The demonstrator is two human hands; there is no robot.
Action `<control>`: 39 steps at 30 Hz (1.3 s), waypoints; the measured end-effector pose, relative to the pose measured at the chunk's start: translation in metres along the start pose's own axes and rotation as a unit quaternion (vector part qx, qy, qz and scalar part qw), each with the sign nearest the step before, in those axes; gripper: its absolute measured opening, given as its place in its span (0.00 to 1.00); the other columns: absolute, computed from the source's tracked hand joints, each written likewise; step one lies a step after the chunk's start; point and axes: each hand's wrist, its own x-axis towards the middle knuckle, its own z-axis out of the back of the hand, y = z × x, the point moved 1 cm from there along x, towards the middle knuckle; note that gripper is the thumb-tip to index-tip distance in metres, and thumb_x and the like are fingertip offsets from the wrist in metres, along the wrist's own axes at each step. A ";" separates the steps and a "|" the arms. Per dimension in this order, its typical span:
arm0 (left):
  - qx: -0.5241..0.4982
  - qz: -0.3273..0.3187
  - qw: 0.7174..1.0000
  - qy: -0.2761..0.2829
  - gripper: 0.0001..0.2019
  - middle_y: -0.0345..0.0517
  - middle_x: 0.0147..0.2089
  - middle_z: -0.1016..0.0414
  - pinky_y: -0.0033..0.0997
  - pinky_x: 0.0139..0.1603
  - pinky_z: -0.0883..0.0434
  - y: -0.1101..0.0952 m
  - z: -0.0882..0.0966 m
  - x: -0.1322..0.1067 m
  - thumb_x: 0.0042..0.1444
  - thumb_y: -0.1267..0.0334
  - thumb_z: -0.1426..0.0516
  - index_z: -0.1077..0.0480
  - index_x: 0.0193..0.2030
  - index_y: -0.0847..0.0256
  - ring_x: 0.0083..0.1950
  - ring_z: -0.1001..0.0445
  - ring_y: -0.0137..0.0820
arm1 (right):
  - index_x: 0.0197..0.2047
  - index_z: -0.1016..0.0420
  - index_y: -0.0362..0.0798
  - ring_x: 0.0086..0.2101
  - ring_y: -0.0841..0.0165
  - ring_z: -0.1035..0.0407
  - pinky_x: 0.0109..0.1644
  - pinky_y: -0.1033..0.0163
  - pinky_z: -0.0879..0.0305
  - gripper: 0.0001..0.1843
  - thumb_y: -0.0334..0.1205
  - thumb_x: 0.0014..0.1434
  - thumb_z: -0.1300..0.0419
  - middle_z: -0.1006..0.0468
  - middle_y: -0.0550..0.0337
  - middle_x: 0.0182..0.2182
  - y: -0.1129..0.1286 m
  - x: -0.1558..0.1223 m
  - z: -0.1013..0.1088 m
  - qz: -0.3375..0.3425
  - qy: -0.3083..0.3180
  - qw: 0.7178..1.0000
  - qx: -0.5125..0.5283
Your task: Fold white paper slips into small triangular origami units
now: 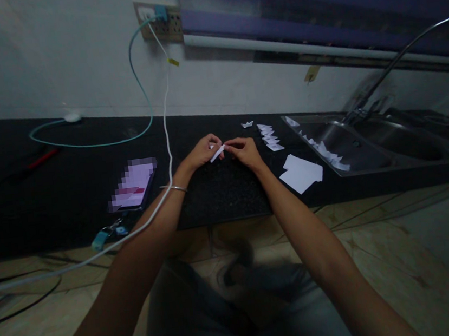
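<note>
My left hand [204,151] and my right hand [244,152] meet over the black counter [219,190], both pinching one small folded white paper piece [217,153] between fingertips. A thin bangle sits on my left wrist. To the right of my right hand lie flat white paper sheets [302,173] and a row of small folded paper pieces [268,136]. One more folded piece [247,124] rests farther back.
A steel sink [372,141] with a tap holds several folded paper pieces [324,150] on its drainboard. A lit phone [133,185] lies left of my arms, with keys [108,235] at the counter edge. White and teal cables [145,90] run from a wall socket [159,22].
</note>
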 end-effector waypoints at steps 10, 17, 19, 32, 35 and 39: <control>0.016 -0.026 0.999 0.009 0.07 0.38 0.26 0.29 0.20 0.26 0.39 0.003 0.000 -0.001 0.60 0.64 0.44 0.38 0.42 0.60 0.26 0.31 0.23 | 0.35 0.18 0.46 0.30 0.67 0.29 0.35 0.63 0.34 0.15 0.50 0.54 0.35 0.20 0.58 0.28 -0.002 -0.001 -0.001 -0.001 0.048 0.999 -0.011; -0.049 0.022 0.998 -0.010 0.09 0.43 0.31 0.26 0.24 0.28 0.35 -0.004 0.002 0.003 0.65 0.57 0.48 0.37 0.43 0.61 0.29 0.27 0.27 | 0.31 0.22 0.44 0.26 0.71 0.33 0.33 0.65 0.37 0.16 0.50 0.54 0.36 0.24 0.61 0.24 -0.006 0.003 0.002 0.015 0.018 1.000 -0.001; -0.066 0.042 0.997 -0.016 0.13 0.46 0.33 0.25 0.23 0.26 0.35 -0.004 0.004 0.005 0.66 0.53 0.49 0.35 0.43 0.62 0.28 0.27 0.26 | 0.30 0.23 0.43 0.27 0.70 0.33 0.34 0.64 0.37 0.15 0.49 0.53 0.36 0.25 0.60 0.24 -0.007 0.005 0.004 0.027 -0.039 0.999 -0.008; -0.028 0.052 0.997 -0.042 0.19 0.41 0.25 0.32 0.21 0.21 0.39 -0.006 0.001 0.009 0.67 0.53 0.51 0.34 0.29 0.64 0.20 0.37 0.20 | 0.33 0.19 0.44 0.30 0.66 0.27 0.37 0.62 0.33 0.13 0.46 0.55 0.36 0.19 0.56 0.29 0.003 0.002 -0.015 0.037 -0.076 0.996 -0.041; -0.031 0.038 0.997 -0.058 0.15 0.37 0.24 0.36 0.20 0.20 0.40 -0.008 0.001 0.007 0.67 0.56 0.49 0.35 0.33 0.64 0.20 0.39 0.20 | 0.35 0.19 0.46 0.34 0.65 0.26 0.41 0.60 0.32 0.12 0.46 0.56 0.36 0.18 0.55 0.32 0.003 0.001 -0.018 0.050 -0.030 0.996 -0.063; -0.030 0.039 0.997 -0.067 0.12 0.37 0.25 0.36 0.19 0.21 0.39 -0.009 0.002 0.006 0.67 0.57 0.49 0.35 0.35 0.63 0.22 0.38 0.20 | 0.36 0.19 0.47 0.36 0.65 0.26 0.41 0.61 0.32 0.13 0.48 0.57 0.38 0.18 0.56 0.34 0.004 0.001 -0.016 0.039 0.016 0.999 -0.034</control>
